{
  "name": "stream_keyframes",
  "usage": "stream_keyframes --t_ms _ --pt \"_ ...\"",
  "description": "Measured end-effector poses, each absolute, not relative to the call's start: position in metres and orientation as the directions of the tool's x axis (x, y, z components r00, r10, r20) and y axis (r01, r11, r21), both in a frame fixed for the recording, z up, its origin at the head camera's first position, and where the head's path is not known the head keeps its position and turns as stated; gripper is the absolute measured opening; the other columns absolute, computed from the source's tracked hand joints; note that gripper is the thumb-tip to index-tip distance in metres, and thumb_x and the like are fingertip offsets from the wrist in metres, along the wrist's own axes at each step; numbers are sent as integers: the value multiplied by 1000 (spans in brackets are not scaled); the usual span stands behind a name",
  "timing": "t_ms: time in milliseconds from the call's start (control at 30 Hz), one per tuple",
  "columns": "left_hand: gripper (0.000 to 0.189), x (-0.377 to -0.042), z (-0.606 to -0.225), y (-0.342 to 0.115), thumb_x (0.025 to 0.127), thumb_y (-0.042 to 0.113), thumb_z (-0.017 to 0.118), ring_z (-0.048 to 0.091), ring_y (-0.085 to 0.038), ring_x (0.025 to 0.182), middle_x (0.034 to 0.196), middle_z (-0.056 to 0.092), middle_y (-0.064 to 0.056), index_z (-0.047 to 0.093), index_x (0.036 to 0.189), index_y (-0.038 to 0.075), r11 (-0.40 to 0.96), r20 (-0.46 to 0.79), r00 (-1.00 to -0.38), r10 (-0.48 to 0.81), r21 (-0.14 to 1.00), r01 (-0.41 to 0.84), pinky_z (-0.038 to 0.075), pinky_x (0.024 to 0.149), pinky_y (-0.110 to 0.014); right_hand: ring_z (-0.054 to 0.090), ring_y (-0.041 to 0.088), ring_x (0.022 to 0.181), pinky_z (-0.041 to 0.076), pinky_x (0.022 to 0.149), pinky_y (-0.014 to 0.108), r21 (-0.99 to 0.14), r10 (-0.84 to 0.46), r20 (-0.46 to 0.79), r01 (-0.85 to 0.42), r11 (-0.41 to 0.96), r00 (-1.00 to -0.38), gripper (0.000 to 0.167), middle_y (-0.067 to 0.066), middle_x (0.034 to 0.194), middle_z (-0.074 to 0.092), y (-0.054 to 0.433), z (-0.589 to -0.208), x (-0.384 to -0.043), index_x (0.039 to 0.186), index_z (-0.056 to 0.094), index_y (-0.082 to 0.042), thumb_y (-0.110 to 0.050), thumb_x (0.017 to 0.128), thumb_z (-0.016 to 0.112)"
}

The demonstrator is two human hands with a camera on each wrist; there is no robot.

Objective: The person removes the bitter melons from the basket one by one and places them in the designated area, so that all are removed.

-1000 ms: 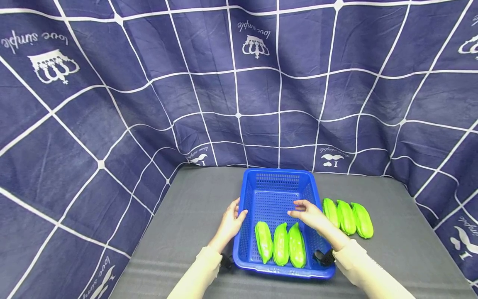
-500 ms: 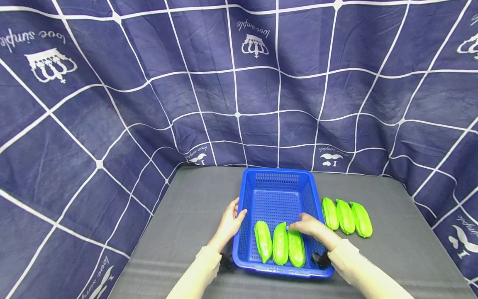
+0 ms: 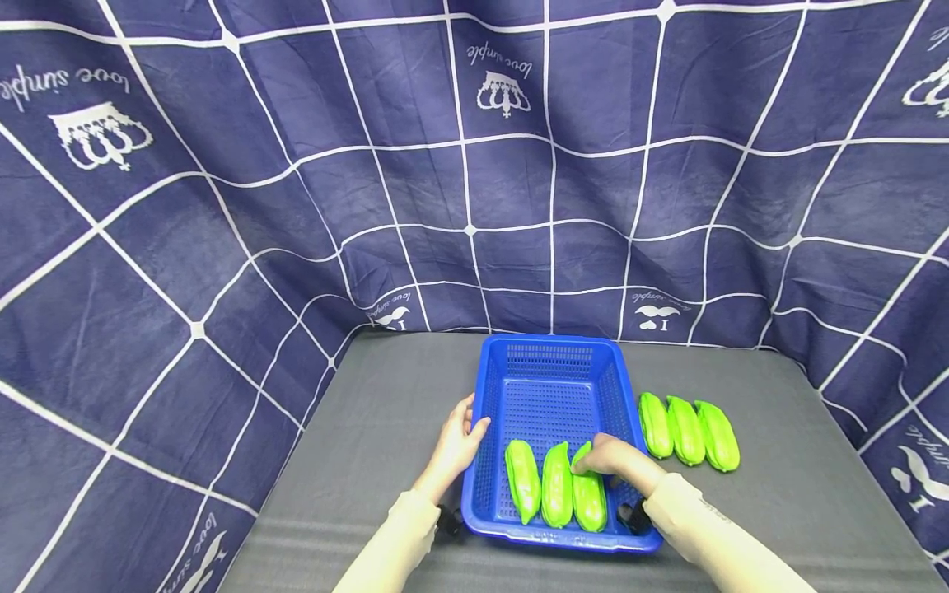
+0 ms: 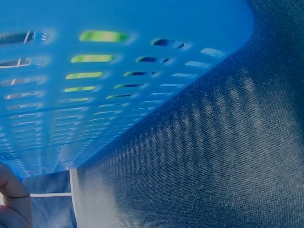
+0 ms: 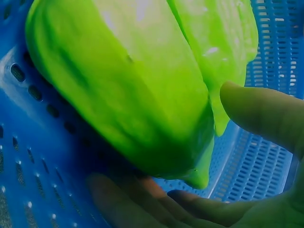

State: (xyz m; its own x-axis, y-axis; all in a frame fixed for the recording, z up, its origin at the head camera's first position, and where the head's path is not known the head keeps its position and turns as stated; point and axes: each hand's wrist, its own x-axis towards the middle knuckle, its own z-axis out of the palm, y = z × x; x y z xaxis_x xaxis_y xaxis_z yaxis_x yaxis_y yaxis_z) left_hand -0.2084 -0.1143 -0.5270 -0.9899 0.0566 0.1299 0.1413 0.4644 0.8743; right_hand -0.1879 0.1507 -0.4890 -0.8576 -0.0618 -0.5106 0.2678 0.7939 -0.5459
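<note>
Three long, glossy green gourd-like vegetables lie side by side at the near end of a blue plastic basket (image 3: 547, 539): the left one (image 3: 524, 486), the middle one (image 3: 557, 490) and the right one (image 3: 590, 504). My right hand (image 3: 619, 461) reaches over the right vegetable's far end. In the right wrist view its thumb (image 5: 261, 111) and fingers (image 5: 123, 204) spread around that vegetable's pointed tip; a firm grip does not show. My left hand (image 3: 455, 441) is at the outside of the basket's left wall, thumb by the rim, fingers apart.
Three more green vegetables (image 3: 688, 432) lie in a row on the grey table (image 3: 400, 387), right of the basket. A dark blue checked cloth (image 3: 552, 181) hangs behind and along the left side.
My right hand has come down and nearer, from above the basket's middle to the far end of the right vegetable. The left hand and the vegetables look unmoved.
</note>
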Motion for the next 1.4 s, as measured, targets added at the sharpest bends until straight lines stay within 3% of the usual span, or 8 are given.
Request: stream_keyframes --t_ms 333,733,1033,1233,1400 --pt "53 -208 -528 -113 94 14 63 64 -28 92 105 60 -20 46 141 -4 445 122 -991 63 885 137 55 83 -46 63 32 81 60 62 40 -543 -47 -539 303 783 -841 35 17 87 54 151 -493 -188 97 53 10 -14 80 74" --pt "53 -208 -526 -111 94 13 62 63 -21 85 101 61 -17 46 141 -4 460 115 -991 65 878 132 55 77 -37 63 26 77 60 67 40 -608 -66 -515 309 732 -855 28 14 84 56 150 -492 -185 89 55 5 -13 80 76" --pt "53 -208 -528 -112 94 14 62 65 -27 92 109 62 -24 46 141 -4 449 120 -991 65 883 136 56 82 -44 68 31 88 60 73 42 -711 -93 -421 265 651 -902 67 29 109 59 158 -471 -190 126 42 21 -12 80 77" --pt "53 -209 -529 -113 95 12 61 67 -31 91 107 61 -25 44 141 -6 424 128 -988 85 893 153 58 77 -42 65 31 100 56 87 47 -865 -152 -331 235 443 -931 66 33 119 56 171 -451 -194 135 33 19 -11 87 68" --pt "53 -209 -529 -113 95 12 61 68 -33 94 111 61 -26 44 142 -5 421 123 -989 80 895 145 58 78 -42 65 27 104 54 93 48 -928 -149 -218 157 339 -965 63 37 125 54 186 -430 -197 140 30 19 -11 93 60"
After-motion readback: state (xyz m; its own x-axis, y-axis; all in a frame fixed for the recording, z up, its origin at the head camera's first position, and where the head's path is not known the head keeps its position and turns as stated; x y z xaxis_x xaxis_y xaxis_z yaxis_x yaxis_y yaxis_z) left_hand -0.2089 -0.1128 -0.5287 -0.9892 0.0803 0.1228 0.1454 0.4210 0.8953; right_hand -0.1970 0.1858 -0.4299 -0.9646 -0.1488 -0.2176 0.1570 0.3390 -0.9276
